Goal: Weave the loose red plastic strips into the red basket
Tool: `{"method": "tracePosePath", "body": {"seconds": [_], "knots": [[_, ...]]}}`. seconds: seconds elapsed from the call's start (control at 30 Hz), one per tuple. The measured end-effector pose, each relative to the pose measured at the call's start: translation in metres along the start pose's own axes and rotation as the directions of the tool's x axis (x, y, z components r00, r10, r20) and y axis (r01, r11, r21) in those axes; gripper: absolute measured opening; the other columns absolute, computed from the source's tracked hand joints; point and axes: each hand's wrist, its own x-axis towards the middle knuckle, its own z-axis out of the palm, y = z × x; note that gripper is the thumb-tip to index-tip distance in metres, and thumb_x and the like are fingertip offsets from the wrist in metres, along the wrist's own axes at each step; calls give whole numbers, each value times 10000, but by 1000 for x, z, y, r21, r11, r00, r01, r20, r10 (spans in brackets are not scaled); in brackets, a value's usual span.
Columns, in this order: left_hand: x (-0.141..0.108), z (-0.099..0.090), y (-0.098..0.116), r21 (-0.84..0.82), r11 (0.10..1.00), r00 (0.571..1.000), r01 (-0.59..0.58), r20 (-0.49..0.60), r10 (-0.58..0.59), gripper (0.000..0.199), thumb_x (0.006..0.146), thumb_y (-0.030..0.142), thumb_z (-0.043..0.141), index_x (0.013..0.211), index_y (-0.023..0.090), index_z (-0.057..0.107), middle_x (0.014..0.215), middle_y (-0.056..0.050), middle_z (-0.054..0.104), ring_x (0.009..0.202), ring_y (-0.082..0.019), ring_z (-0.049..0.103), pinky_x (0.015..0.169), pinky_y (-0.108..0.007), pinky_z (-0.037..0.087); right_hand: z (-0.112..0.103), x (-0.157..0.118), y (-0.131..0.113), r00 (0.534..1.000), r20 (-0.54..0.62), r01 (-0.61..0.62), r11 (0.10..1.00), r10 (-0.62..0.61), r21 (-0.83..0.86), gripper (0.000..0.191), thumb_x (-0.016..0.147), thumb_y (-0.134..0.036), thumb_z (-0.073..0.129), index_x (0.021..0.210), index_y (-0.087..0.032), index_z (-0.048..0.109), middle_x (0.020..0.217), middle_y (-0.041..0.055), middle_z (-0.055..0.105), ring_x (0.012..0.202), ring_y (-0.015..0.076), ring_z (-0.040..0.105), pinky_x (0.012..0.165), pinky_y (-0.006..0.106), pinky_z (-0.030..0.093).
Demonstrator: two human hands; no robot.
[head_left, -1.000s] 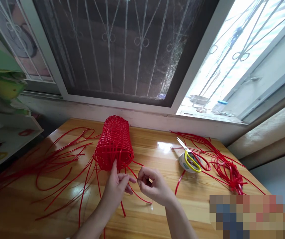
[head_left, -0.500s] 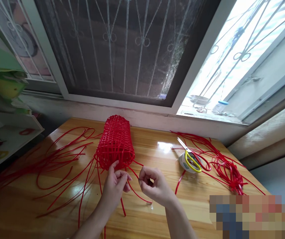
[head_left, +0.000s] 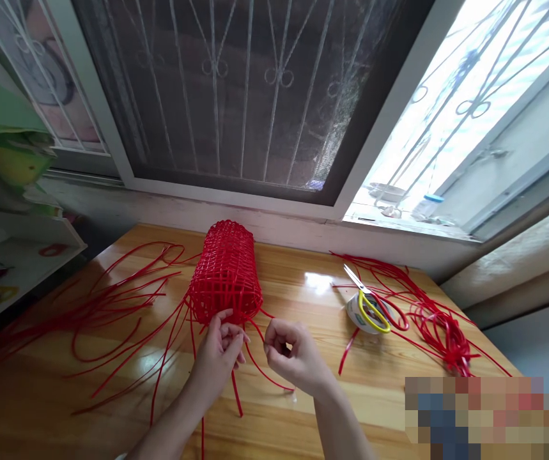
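A red woven basket of thin plastic strips lies on its side, with loose strip ends fanning out from its near end. At that near edge, the bent fingers of my left hand touch the weave and close around it; what lies under the fingertips is partly hidden. To its right, my right hand is closed in a pinch, thumb against the curled fingers. A red strip runs from the basket's lower right corner into this pinch. Another loose strip curves along the table between the hands.
Long red strips spread over the left of the wooden table. Scissors with yellow and red handles rest on a round white container at right. Beyond it lies a bundle of red strips. A barred window stands behind.
My right hand has shifted slightly left toward the basket, still pinched. The left hand stays at the basket's near edge, its fingers slightly more drawn together. The view has moved a little.
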Motion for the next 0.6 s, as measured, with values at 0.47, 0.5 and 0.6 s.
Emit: {"method": "tracePosePath", "body": {"seconds": [0.47, 0.5, 0.6], "knots": [[-2, 5, 0, 6, 1000, 1000, 9, 15, -9, 456, 729, 361, 602, 1095, 176, 401, 724, 30, 611, 463, -90, 528, 431, -205, 380, 5, 9, 0, 996, -59, -66, 994, 72, 93, 100, 644, -182, 507, 571, -192, 439, 488, -70, 391, 438, 50, 321, 411, 185, 240], [-2, 5, 1, 3, 1000, 1000, 16, 14, -16, 469, 721, 362, 608, 1098, 174, 403, 718, 29, 615, 459, -92, 526, 425, -205, 376, 2, 13, 5, 993, -26, -111, 980, 117, 168, 107, 657, -224, 518, 585, -196, 444, 484, -73, 390, 418, 50, 316, 397, 187, 237], [-1, 4, 3, -16, 999, 999, 37, 7, -37, 532, 690, 385, 627, 1116, 156, 404, 681, 30, 621, 424, -91, 503, 407, -204, 360, -14, 23, 25, 980, 65, -198, 942, 187, 271, 181, 676, -347, 562, 626, -192, 484, 484, -75, 402, 388, 50, 319, 370, 191, 241]]}}
